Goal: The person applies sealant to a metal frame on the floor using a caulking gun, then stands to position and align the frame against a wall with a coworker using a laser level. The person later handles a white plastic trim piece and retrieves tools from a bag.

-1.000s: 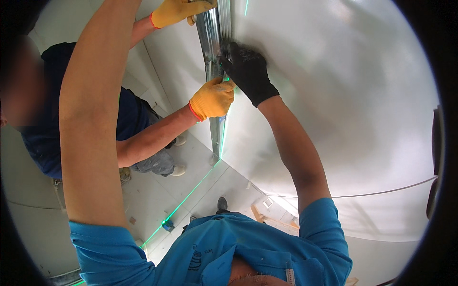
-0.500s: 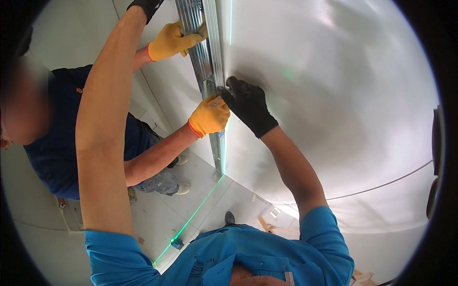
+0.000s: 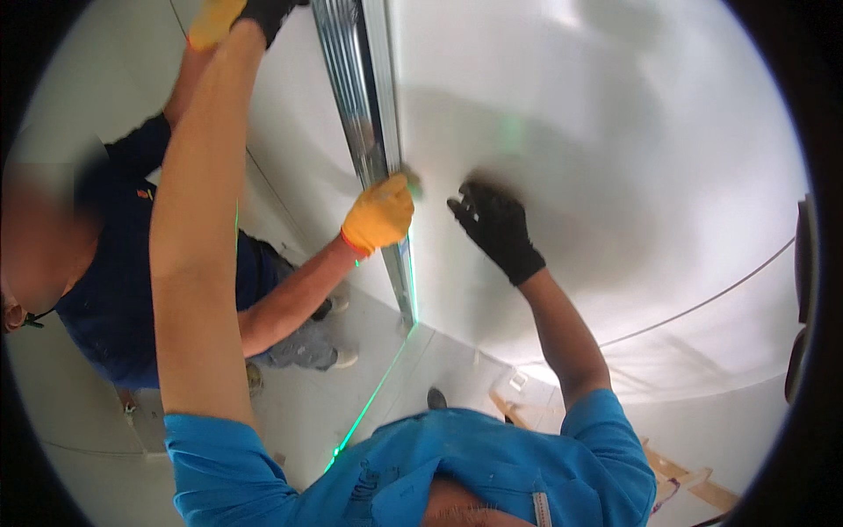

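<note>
A silver metal stud (image 3: 358, 105) stands upright against the white wall panel (image 3: 597, 228), with a green laser line along its lower part. My left hand (image 3: 270, 16), in a black glove, is raised at the top edge beside the stud's upper part; its fingers are cut off from sight. My right hand (image 3: 502, 230), also black-gloved, hovers in front of the panel to the right of the stud, fingers loosely bent and apart, with nothing seen in them. A co-worker's yellow-gloved hand (image 3: 379, 213) grips the stud at mid-height.
On the left stands the co-worker in a dark blue shirt (image 3: 114, 307), whose other yellow-gloved hand (image 3: 213, 22) is up near my left hand. A green laser line (image 3: 373, 395) crosses the tiled floor (image 3: 299, 404). Wooden pieces (image 3: 694, 479) lie at the lower right.
My right hand has moved off the stud, rightward and slightly down. The co-worker's upper hand has let go of the stud and moved up and left; their lower hand stays on it.
</note>
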Tool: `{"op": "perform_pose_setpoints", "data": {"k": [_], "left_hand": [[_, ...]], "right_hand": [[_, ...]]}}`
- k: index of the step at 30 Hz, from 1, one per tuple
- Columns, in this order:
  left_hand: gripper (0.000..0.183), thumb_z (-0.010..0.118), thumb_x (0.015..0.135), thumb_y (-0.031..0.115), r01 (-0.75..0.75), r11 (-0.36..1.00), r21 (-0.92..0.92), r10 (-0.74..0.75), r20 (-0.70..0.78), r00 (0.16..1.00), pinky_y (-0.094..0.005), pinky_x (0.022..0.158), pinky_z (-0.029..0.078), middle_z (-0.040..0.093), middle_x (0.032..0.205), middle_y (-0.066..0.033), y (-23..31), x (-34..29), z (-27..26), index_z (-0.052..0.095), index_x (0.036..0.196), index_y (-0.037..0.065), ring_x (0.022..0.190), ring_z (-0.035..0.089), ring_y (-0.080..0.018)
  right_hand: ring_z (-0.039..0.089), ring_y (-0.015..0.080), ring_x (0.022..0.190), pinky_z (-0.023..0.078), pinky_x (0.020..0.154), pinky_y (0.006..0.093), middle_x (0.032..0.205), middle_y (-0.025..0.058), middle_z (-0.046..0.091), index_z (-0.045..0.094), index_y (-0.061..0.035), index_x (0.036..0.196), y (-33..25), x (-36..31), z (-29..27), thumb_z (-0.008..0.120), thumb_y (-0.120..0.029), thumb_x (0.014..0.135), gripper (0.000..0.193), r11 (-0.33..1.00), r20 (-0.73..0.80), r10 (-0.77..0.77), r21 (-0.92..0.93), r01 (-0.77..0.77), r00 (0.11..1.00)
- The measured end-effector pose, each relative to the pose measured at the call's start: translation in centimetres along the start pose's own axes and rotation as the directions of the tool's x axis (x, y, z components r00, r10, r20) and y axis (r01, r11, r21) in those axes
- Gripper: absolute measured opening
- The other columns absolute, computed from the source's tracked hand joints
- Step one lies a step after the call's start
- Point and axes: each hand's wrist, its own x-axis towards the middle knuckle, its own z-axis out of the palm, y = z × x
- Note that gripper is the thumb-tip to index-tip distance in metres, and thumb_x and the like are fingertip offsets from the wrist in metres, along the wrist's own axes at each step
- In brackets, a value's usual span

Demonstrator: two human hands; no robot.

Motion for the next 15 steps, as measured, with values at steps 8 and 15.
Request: {"op": "perform_pose_setpoints", "data": {"k": [8,15], "left_hand": [[0.034,0.052,0.096,0.038,-0.147,0.980,0.137,0.151,-0.015,0.988,-0.0336,0.056,0.047,0.061,0.066,-0.0054,-1.4,1.4,-0.5,0.069,0.096,0.009,0.057,0.057,-0.0167],[0.036,0.053,0.095,0.040,-0.127,0.983,0.136,0.132,-0.030,0.991,-0.0419,0.063,0.050,0.065,0.070,-0.0126,-6.5,-0.9,3.9,0.070,0.089,0.008,0.065,0.064,-0.0278]], "right_hand": [[0.064,0.0277,0.072,0.051,0.062,0.0402,0.079,0.0091,0.064,0.062,-0.0076,0.093,-0.1,0.5,-0.3,0.070,-0.032,0.086,0.026,1.000,0.067,0.022,-0.008,-0.021,0.998],[0.063,0.0312,0.068,0.051,0.060,0.0430,0.078,0.0115,0.064,0.064,-0.0068,0.085,-0.2,-1.0,-0.5,0.069,-0.030,0.084,0.024,0.998,-0.021,0.043,0.054,-0.042,0.999]]}}
